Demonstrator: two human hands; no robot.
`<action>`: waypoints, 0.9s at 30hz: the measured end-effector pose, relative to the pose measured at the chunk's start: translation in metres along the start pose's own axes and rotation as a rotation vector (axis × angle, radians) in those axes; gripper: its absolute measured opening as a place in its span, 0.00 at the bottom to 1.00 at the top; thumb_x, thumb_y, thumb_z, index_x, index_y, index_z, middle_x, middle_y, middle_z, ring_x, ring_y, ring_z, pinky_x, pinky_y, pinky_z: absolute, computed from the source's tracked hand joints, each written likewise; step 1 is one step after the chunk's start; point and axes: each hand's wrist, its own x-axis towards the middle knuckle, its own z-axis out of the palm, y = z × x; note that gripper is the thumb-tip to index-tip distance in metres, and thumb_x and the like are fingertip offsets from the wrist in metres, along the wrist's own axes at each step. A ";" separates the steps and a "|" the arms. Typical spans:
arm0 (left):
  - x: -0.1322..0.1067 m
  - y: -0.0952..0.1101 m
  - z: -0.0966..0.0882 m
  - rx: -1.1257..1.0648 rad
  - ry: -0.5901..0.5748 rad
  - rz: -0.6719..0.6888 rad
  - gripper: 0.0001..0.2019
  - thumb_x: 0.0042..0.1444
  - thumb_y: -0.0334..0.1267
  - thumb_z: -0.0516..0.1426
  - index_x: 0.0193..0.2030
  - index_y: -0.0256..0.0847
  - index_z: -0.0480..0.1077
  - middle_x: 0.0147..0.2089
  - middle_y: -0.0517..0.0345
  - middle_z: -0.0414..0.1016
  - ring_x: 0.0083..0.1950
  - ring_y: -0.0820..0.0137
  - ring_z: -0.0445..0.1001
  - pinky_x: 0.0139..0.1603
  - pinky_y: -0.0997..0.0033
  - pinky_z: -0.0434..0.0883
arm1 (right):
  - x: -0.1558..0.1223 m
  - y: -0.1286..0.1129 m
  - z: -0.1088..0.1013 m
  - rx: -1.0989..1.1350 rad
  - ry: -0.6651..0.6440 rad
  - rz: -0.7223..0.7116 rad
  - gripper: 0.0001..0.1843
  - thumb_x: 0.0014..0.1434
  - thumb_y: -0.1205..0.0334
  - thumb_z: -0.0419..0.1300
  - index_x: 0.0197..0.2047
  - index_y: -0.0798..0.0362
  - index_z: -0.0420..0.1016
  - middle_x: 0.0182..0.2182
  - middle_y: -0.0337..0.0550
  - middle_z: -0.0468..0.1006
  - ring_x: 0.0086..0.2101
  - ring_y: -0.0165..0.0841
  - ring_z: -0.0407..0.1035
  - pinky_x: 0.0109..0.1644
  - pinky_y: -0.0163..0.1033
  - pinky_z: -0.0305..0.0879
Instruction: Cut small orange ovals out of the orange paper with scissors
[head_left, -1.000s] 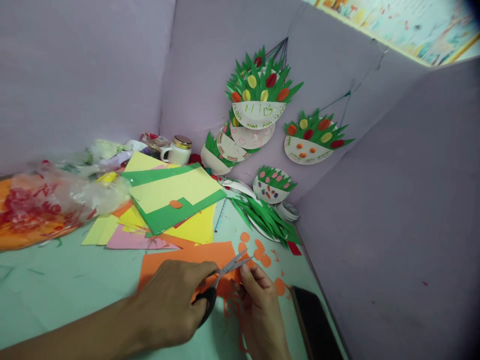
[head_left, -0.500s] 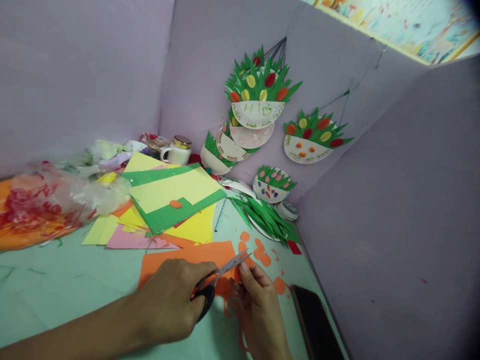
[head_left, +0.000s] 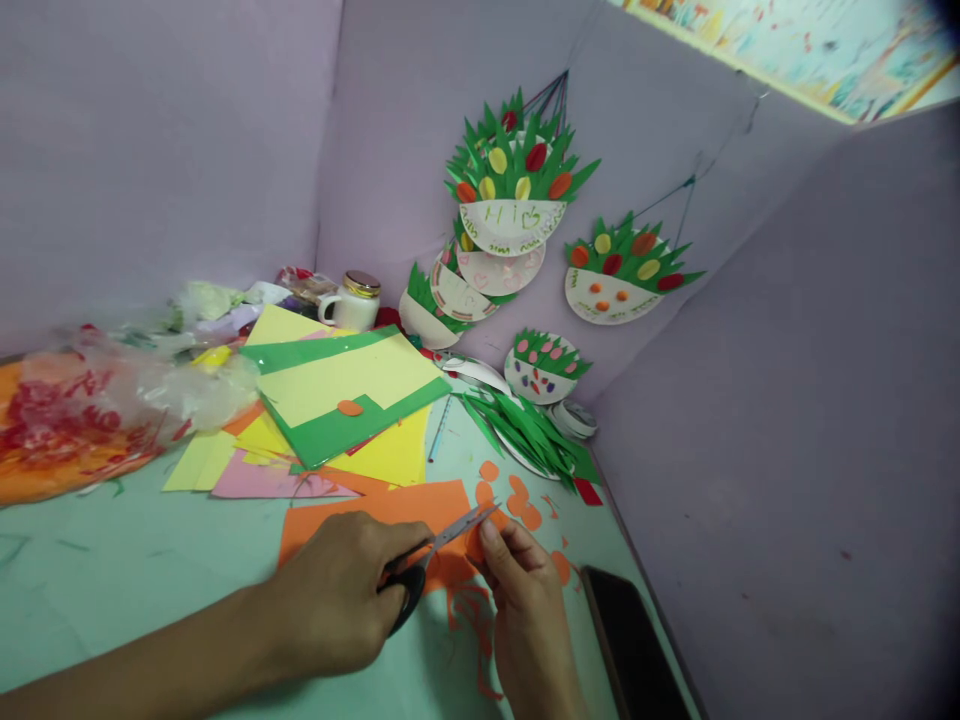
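Note:
My left hand is closed round a pair of scissors by their black handles. The blades point right and slightly up, nearly together at the tips. My right hand pinches a small piece of orange paper, and the blades lie against its upper edge. Part of that piece is hidden by the fingers and the scissors. Under and behind my left hand lies an orange paper sheet. Thin orange offcuts lie on the table beneath my hands. Several cut orange ovals lie beyond my right hand.
A black phone lies at the right edge. Coloured sheets are stacked behind, with a white mug and a plastic bag nearby. Green paper strips lie on a plate. Decorated paper-plate baskets hang on the wall.
The blades have closed somewhat along the orange piece. My right hand has turned slightly, and the loose offcut strip now shows apart from it on the table.

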 end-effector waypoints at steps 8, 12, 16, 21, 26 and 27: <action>0.001 0.001 -0.004 -0.015 -0.041 -0.001 0.03 0.44 0.30 0.46 0.24 0.42 0.55 0.21 0.65 0.63 0.24 0.73 0.62 0.25 0.76 0.52 | 0.000 -0.007 0.002 0.002 0.095 -0.041 0.10 0.40 0.58 0.69 0.22 0.53 0.75 0.17 0.33 0.73 0.18 0.24 0.63 0.28 0.31 0.64; 0.002 0.003 -0.006 -0.026 -0.041 -0.004 0.03 0.45 0.31 0.46 0.24 0.42 0.55 0.21 0.65 0.62 0.24 0.74 0.61 0.26 0.76 0.52 | 0.000 -0.006 0.001 0.031 0.092 -0.034 0.09 0.40 0.59 0.70 0.23 0.52 0.75 0.19 0.34 0.74 0.20 0.25 0.64 0.27 0.30 0.63; 0.001 0.001 -0.002 -0.075 -0.040 0.008 0.03 0.45 0.30 0.47 0.24 0.42 0.55 0.21 0.66 0.61 0.24 0.75 0.61 0.25 0.76 0.52 | 0.001 -0.003 0.000 0.098 0.103 0.002 0.09 0.39 0.59 0.70 0.24 0.52 0.76 0.22 0.35 0.77 0.24 0.27 0.68 0.28 0.30 0.63; -0.001 0.002 0.002 -0.082 -0.040 -0.005 0.04 0.47 0.31 0.47 0.25 0.42 0.59 0.23 0.65 0.65 0.25 0.74 0.62 0.25 0.76 0.52 | 0.001 0.002 0.001 0.190 0.048 0.056 0.09 0.40 0.59 0.70 0.26 0.52 0.76 0.24 0.36 0.78 0.25 0.28 0.69 0.28 0.31 0.63; 0.002 -0.002 0.004 -0.082 -0.029 0.011 0.04 0.49 0.32 0.47 0.26 0.42 0.59 0.22 0.65 0.64 0.24 0.75 0.61 0.24 0.77 0.52 | 0.003 0.007 -0.002 0.181 0.045 0.032 0.09 0.42 0.60 0.69 0.27 0.52 0.76 0.23 0.36 0.78 0.26 0.28 0.69 0.29 0.32 0.63; 0.003 -0.003 0.005 -0.086 -0.028 0.019 0.04 0.49 0.32 0.47 0.26 0.42 0.59 0.22 0.66 0.64 0.24 0.75 0.60 0.24 0.77 0.52 | 0.004 0.008 -0.003 0.178 0.050 0.019 0.09 0.42 0.60 0.69 0.27 0.52 0.76 0.23 0.35 0.78 0.25 0.27 0.69 0.30 0.31 0.63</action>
